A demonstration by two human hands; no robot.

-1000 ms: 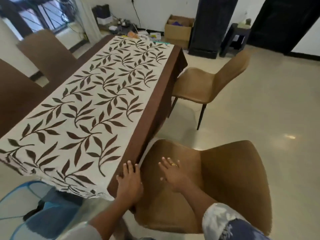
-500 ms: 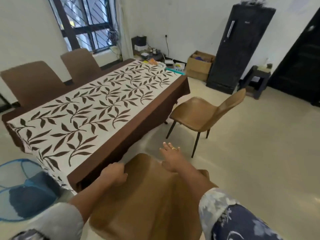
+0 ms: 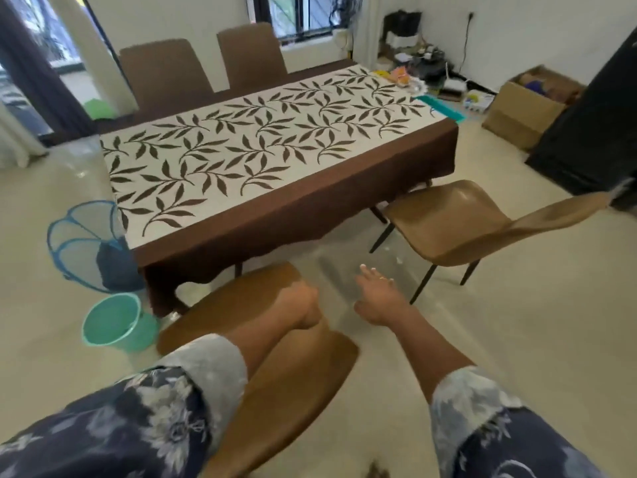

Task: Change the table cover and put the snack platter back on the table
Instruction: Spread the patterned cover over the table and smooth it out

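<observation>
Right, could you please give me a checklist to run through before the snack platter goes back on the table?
1. Table cover spread flat, brown border hanging on the near side: ok.
2. Room on the cover for the platter: ok, its middle shows only the leaf print.
3. Snack platter located: cannot tell; the colourful items at the far end are blurred.
4. Right hand free: ok, open and holding nothing.
5. Left hand free: cannot tell; it rests on the near chair, fingers hidden.
6. Floor beside the table: probably not ok; a green bucket and a blue mesh basket stand by the near corner.
</observation>
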